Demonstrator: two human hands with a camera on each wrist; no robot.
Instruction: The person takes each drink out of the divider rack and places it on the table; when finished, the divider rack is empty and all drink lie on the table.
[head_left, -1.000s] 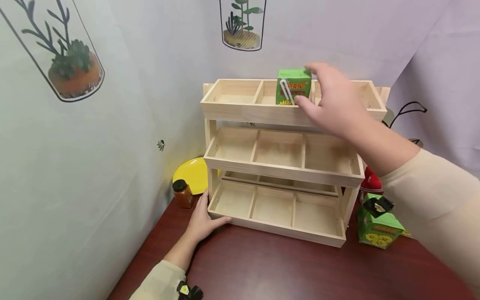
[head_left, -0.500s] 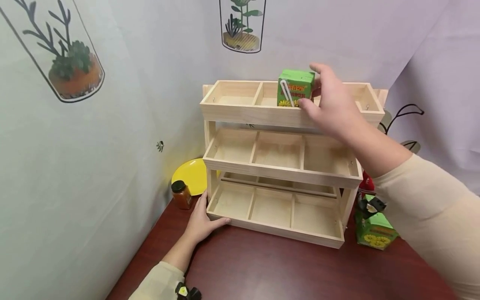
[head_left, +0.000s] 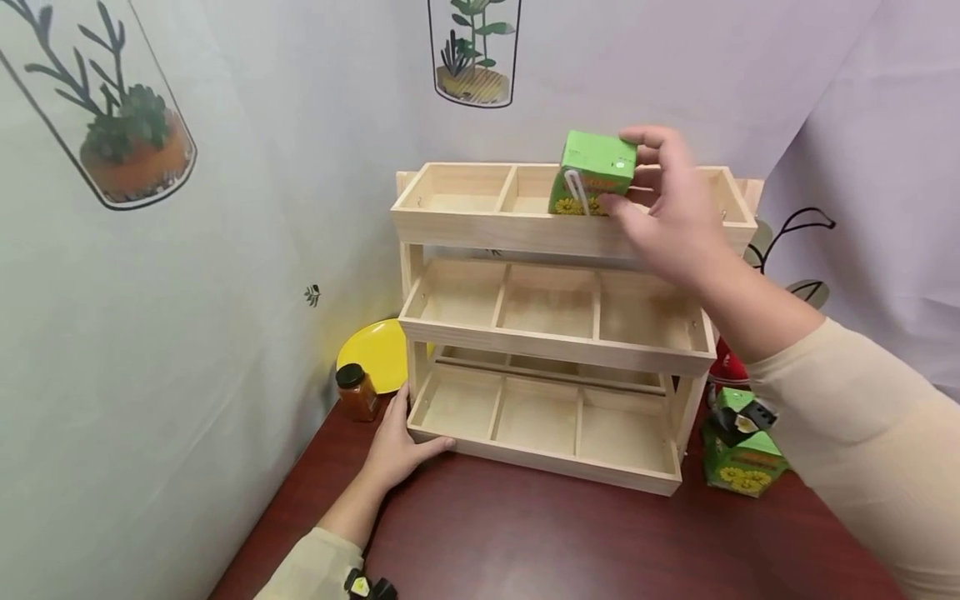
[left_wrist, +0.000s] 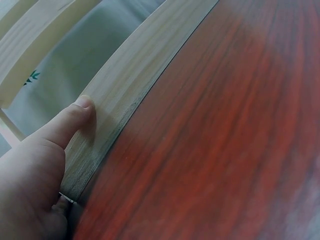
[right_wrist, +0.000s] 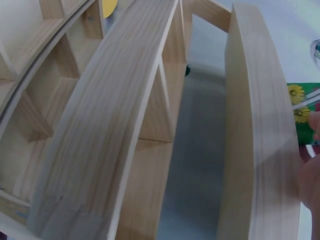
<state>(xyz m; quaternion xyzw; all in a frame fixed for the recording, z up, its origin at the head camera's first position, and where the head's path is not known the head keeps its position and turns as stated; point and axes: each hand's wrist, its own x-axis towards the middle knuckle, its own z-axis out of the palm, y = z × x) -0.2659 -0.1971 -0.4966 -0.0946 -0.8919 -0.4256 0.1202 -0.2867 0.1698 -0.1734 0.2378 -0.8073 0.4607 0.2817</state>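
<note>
A green drink carton with a white straw on its front leans in the middle compartment of the top tier of a wooden shelf rack. My right hand holds the carton from its right side, thumb at the front and fingers behind. In the right wrist view only part of the carton and of that hand shows at the right edge. My left hand grips the rack's lower left corner. In the left wrist view its thumb presses the front board; the other fingers are mostly hidden.
Left of the rack stand a jar with a black lid and a yellow plate. More green cartons and a red item stand at the right, partly behind my sleeve. A fabric backdrop closes off the back.
The carton has gone from upright to tilted, showing more of its top. My right fingers have closed in around its right side. The left hand stays on the rack's corner.
</note>
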